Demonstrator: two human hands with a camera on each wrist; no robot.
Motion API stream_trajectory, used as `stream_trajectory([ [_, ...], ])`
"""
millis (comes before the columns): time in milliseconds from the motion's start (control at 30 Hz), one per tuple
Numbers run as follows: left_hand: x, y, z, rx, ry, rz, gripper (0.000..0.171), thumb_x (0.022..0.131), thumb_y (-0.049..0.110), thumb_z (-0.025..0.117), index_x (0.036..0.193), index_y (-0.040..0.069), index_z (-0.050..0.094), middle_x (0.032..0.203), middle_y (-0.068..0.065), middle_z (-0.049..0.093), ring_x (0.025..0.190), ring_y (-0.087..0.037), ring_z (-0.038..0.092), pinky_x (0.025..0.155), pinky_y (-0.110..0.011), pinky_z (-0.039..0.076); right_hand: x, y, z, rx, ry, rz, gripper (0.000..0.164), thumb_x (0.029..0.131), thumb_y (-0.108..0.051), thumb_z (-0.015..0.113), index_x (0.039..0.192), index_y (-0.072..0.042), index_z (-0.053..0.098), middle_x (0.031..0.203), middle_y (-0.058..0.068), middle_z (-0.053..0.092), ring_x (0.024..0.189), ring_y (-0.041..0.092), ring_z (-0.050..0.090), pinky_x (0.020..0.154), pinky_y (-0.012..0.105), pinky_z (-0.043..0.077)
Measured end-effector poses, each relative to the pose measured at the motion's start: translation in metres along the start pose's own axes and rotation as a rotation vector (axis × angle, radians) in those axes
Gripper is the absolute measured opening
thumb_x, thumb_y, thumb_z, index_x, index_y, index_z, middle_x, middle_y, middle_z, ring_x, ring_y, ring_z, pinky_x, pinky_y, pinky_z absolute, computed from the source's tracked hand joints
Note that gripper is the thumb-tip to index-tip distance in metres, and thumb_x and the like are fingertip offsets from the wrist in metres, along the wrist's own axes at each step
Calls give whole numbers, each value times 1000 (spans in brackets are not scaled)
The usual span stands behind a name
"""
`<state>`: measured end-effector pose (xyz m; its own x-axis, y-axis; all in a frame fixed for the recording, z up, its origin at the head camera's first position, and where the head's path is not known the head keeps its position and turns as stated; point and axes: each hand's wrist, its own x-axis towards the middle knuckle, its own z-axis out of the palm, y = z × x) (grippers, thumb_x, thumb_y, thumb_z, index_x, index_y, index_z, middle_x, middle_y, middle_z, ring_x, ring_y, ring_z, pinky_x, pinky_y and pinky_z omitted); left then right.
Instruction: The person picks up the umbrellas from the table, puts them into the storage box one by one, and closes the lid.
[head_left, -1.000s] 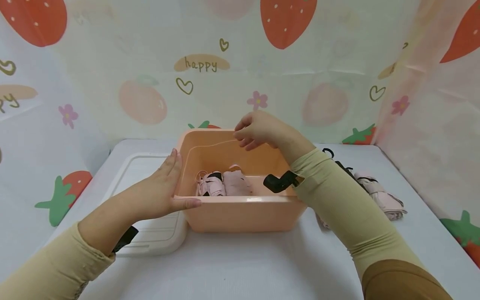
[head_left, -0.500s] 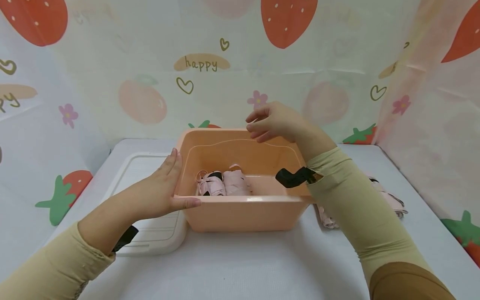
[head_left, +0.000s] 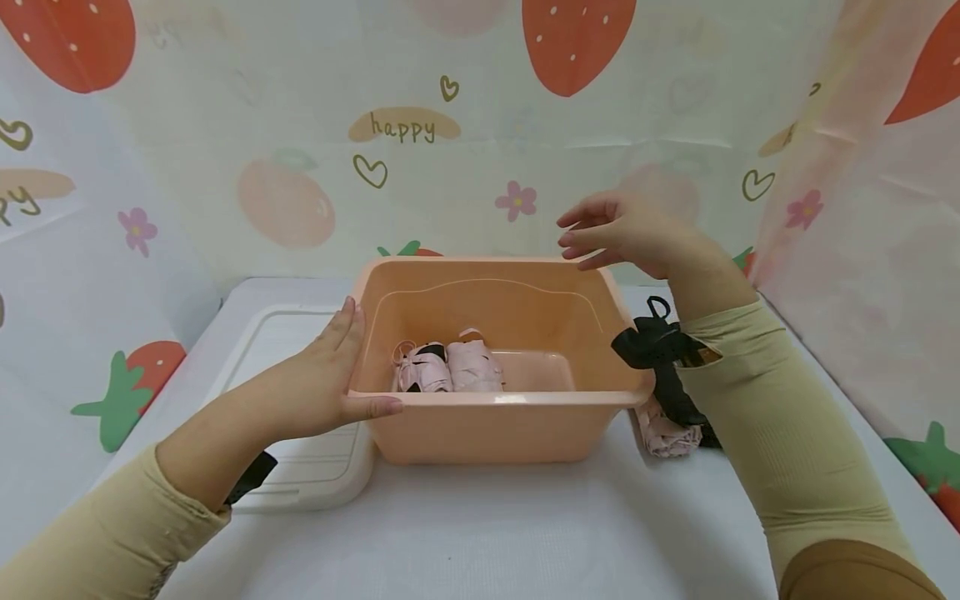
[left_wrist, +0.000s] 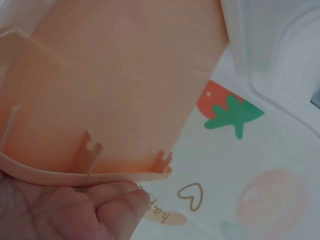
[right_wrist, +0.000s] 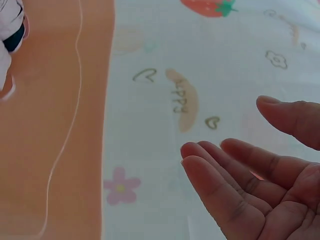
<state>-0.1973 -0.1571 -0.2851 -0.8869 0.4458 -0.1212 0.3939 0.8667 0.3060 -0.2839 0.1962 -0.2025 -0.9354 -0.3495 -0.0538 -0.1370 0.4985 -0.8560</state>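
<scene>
A peach plastic tub (head_left: 487,433) stands on the white table. Two rolled pink cloth-like bundles, one with black parts (head_left: 425,369) and one plainer (head_left: 474,367), lie inside at its left. My left hand (head_left: 322,383) rests along the tub's left rim, fingers straight and thumb over the front edge; the left wrist view shows this hand (left_wrist: 75,210) under the rim. My right hand (head_left: 630,229) hovers above the back right corner, holding nothing. In the right wrist view its fingers (right_wrist: 230,200) are loosely extended, the thumb apart.
A white lid (head_left: 322,467) lies left of the tub, partly under my left arm. At the tub's right are a rolled pink bundle (head_left: 667,432) and a black strap-like piece with a loop (head_left: 658,307), partly hidden by my right arm. A printed sheet (head_left: 465,200) hangs behind.
My right hand has moved right and slightly up, from over the tub's back middle to its back right corner. My left hand, the tub and the bundles inside have stayed put.
</scene>
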Motion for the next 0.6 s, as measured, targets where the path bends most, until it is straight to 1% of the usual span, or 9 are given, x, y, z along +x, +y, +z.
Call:
stream_trajectory([
  [33, 0, 0, 0, 1, 0, 0, 125, 67, 83, 42, 142, -1, -14, 150, -15, -19, 139, -30, -8, 108, -51, 15, -2, 2, -4, 1, 5, 3, 38, 90, -15, 59, 123, 2, 50, 111, 15, 55, 101, 29, 58, 84, 38, 50],
  [167, 0, 1, 0, 3, -4, 0, 125, 68, 83, 42, 142, -1, -15, 150, -15, -19, 139, -31, -8, 108, -51, 15, -13, 11, -18, -27, 41, 17, 39, 89, -17, 60, 121, 2, 50, 107, 10, 59, 94, 19, 61, 85, 38, 50],
  [300, 0, 1, -1, 3, -9, 1, 125, 68, 82, 42, 142, -1, -15, 149, -15, -19, 139, -30, -8, 108, -51, 14, -24, 22, -33, -44, 63, 35, 40, 89, -19, 60, 122, 2, 50, 105, 5, 61, 94, 14, 61, 84, 34, 50],
  [367, -1, 2, -1, 3, -10, 3, 125, 68, 82, 42, 142, -1, -15, 149, -16, -19, 138, -30, -8, 108, -51, 14, -30, 29, -41, -47, 62, 46, 42, 90, -19, 59, 124, 2, 48, 109, 5, 60, 97, 14, 60, 85, 34, 50],
  [500, -1, 3, -2, 8, -12, 6, 124, 69, 82, 42, 142, -2, -15, 149, -16, -19, 138, -31, -8, 108, -51, 13, -41, 45, -57, -95, 61, 101, 50, 91, -26, 58, 132, -2, 43, 122, 10, 55, 103, 15, 58, 90, 36, 47],
  [600, -2, 3, -2, 12, -13, 8, 123, 70, 81, 42, 141, -2, -15, 149, -16, -19, 138, -31, -9, 108, -51, 13, -48, 58, -66, -116, 71, 134, 54, 91, -30, 57, 134, -2, 40, 123, 9, 54, 100, 11, 59, 90, 36, 46],
])
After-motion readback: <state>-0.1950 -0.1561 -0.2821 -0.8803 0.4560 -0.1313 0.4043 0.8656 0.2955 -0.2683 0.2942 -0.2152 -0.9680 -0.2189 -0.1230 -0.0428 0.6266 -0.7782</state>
